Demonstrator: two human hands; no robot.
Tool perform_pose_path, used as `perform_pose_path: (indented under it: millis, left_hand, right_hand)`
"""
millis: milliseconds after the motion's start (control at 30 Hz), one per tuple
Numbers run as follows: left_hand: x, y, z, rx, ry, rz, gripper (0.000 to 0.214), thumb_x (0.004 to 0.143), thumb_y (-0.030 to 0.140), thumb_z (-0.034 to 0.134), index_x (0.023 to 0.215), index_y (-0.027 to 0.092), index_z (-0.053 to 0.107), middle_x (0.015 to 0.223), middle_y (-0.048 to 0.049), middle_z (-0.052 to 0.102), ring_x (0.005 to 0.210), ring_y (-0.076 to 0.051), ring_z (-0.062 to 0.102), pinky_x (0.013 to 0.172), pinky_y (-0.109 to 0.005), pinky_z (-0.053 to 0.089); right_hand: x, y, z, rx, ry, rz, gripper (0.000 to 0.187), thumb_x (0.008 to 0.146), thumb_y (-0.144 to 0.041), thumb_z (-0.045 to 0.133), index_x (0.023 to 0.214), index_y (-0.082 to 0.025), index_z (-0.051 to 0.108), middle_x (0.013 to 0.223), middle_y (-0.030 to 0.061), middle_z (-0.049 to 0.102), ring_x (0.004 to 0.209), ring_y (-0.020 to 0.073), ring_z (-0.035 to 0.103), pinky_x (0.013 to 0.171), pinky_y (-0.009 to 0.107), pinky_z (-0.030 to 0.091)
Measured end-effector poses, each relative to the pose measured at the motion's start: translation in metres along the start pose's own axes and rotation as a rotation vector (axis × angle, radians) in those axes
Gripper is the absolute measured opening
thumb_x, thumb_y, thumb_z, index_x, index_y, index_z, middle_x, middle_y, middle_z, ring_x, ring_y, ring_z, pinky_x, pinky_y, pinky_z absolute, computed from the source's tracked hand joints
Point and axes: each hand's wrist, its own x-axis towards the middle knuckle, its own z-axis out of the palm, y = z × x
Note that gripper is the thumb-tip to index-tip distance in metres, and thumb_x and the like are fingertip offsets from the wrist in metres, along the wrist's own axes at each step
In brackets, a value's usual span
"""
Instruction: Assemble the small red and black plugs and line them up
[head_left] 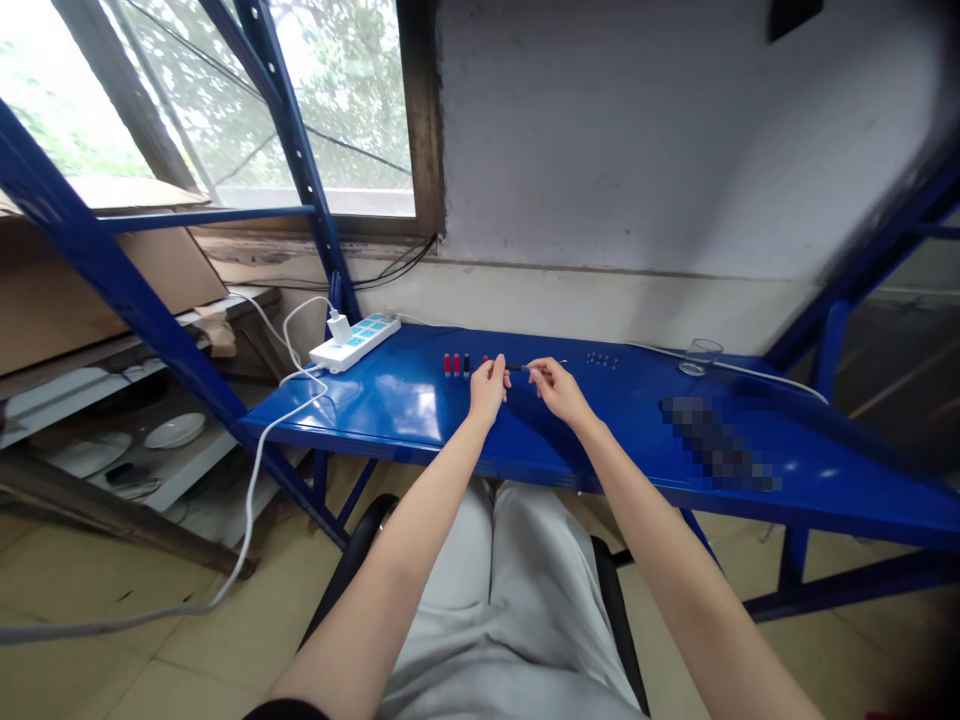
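Observation:
My left hand (489, 390) is closed on a thin black rod-like piece (515, 368), which points right from its fingertips. Opposite it, my right hand (559, 390) pinches at the piece's right end, where something small and pale shows; I cannot make out exactly what. Left of my hands, a black cylinder (466, 365) and two red cylinders, a left one (448, 365) and a right one (457, 365), stand in a row. Another red bit (485, 359) peeks out behind my left hand. Several tiny metallic pieces (602, 361) lie to the right.
The blue table (375, 400) carries a white power strip (356, 342) with a plugged-in cable at left. On the right are a clear glass (701, 358) and a dark, pixelated object (720, 445). Blue metal posts (300, 170) frame both sides, with a wall behind.

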Motion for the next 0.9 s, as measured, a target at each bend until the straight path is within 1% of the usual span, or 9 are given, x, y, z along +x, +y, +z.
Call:
perform_pose_path:
  millis: [100,200,333,433,567,667,767,833,900]
  left_hand:
    - [-0.001,0.000,0.001,0.058,-0.014,0.031,0.043,0.082,0.054,0.044,0.065,0.016,0.049,0.054,0.0039,0.050,0.033,-0.003,0.040,0.036,-0.018,0.030]
    - [-0.004,0.000,0.004,0.064,-0.084,0.039,0.041,0.081,0.054,0.045,0.074,0.015,0.054,0.062,0.0019,0.058,0.034,-0.003,0.043,0.037,-0.017,0.033]
    - [-0.008,-0.002,0.011,0.024,-0.219,0.044,0.035,0.078,0.046,0.056,0.093,0.015,0.057,0.072,-0.0006,0.062,0.036,-0.004,0.048,0.038,-0.018,0.035]
    - [-0.007,-0.002,0.020,0.016,-0.258,0.057,0.031,0.075,0.040,0.060,0.092,0.015,0.056,0.074,-0.0009,0.062,0.037,-0.004,0.049,0.038,-0.018,0.036]
    - [-0.001,0.007,0.036,0.082,-0.230,0.091,0.021,0.077,0.035,0.059,0.083,0.015,0.056,0.069,0.0008,0.059,0.036,-0.003,0.046,0.040,-0.019,0.039]
    - [0.006,0.016,0.049,0.136,-0.107,0.090,0.018,0.080,0.033,0.055,0.081,0.016,0.054,0.068,0.0008,0.058,0.037,-0.004,0.044,0.041,-0.020,0.038]
    - [0.015,0.012,0.060,0.241,0.007,0.082,0.014,0.081,0.031,0.054,0.080,0.017,0.054,0.069,-0.0008,0.059,0.048,-0.007,0.050,0.050,-0.021,0.041]
    - [0.022,0.003,0.065,0.408,-0.021,0.085,0.010,0.077,0.027,0.059,0.075,0.018,0.055,0.068,-0.0020,0.059,0.061,-0.012,0.056,0.059,-0.023,0.044]
    - [0.029,-0.008,0.071,0.589,-0.094,0.071,0.008,0.073,0.023,0.062,0.070,0.018,0.055,0.069,-0.0037,0.060,0.070,-0.016,0.058,0.066,-0.026,0.045]
  right_hand:
    - [0.001,-0.001,-0.007,-0.070,-0.065,0.010,0.024,0.084,-0.041,0.045,0.090,-0.019,0.053,0.071,0.0023,0.059,0.061,0.0134,0.054,0.061,0.027,0.043]
    - [0.002,-0.001,-0.016,-0.195,-0.096,-0.018,0.018,0.083,-0.035,0.046,0.088,-0.020,0.054,0.071,0.0025,0.061,0.062,0.0142,0.054,0.063,0.027,0.042]
    - [0.002,0.004,-0.031,-0.290,-0.149,-0.025,0.015,0.083,-0.030,0.046,0.089,-0.020,0.055,0.074,0.0034,0.064,0.064,0.0149,0.057,0.064,0.027,0.043]
    - [0.003,0.008,-0.042,-0.345,-0.195,-0.028,0.015,0.084,-0.028,0.045,0.091,-0.020,0.055,0.076,0.0038,0.065,0.066,0.0155,0.059,0.065,0.027,0.043]
    - [0.015,0.013,-0.061,-0.493,-0.266,-0.097,0.017,0.085,-0.027,0.043,0.095,-0.020,0.056,0.083,0.0051,0.065,0.072,0.0164,0.059,0.067,0.027,0.042]
    - [0.027,0.023,-0.080,-0.644,-0.247,-0.145,0.018,0.085,-0.026,0.045,0.094,-0.019,0.058,0.093,0.0081,0.062,0.080,0.0182,0.057,0.069,0.028,0.042]
    - [0.036,0.038,-0.091,-0.741,-0.181,-0.058,0.015,0.082,-0.023,0.050,0.090,-0.018,0.062,0.096,0.0092,0.059,0.077,0.0173,0.057,0.068,0.028,0.041]
    - [0.039,0.048,-0.089,-0.734,-0.097,0.066,0.013,0.080,-0.021,0.053,0.088,-0.017,0.063,0.092,0.0088,0.060,0.074,0.0168,0.057,0.067,0.028,0.042]
    - [0.043,0.057,-0.081,-0.672,-0.030,0.208,0.013,0.079,-0.021,0.054,0.087,-0.015,0.063,0.080,0.0068,0.062,0.071,0.0164,0.057,0.066,0.027,0.042]
